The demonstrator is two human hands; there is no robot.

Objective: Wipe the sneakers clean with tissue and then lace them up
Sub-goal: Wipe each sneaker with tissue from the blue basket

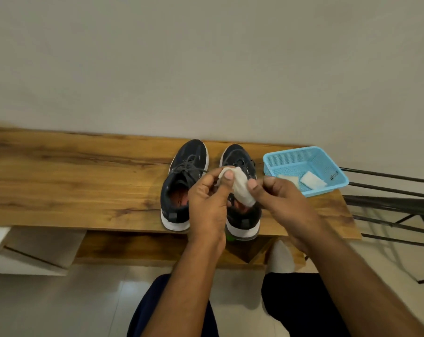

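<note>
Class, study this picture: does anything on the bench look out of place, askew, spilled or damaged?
Nothing stands out. Both sneakers stand upright, side by side on the bench; the basket sits level, and both hands hold the tissue.

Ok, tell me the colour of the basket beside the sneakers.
Light blue: the basket, a perforated plastic one, shows best in the head view.

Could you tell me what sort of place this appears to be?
Probably a home entryway or hallway: a pair of sneakers sits on a low wooden bench against a plain wall, with glossy floor tiles below and a dark metal rack beside it.
</note>
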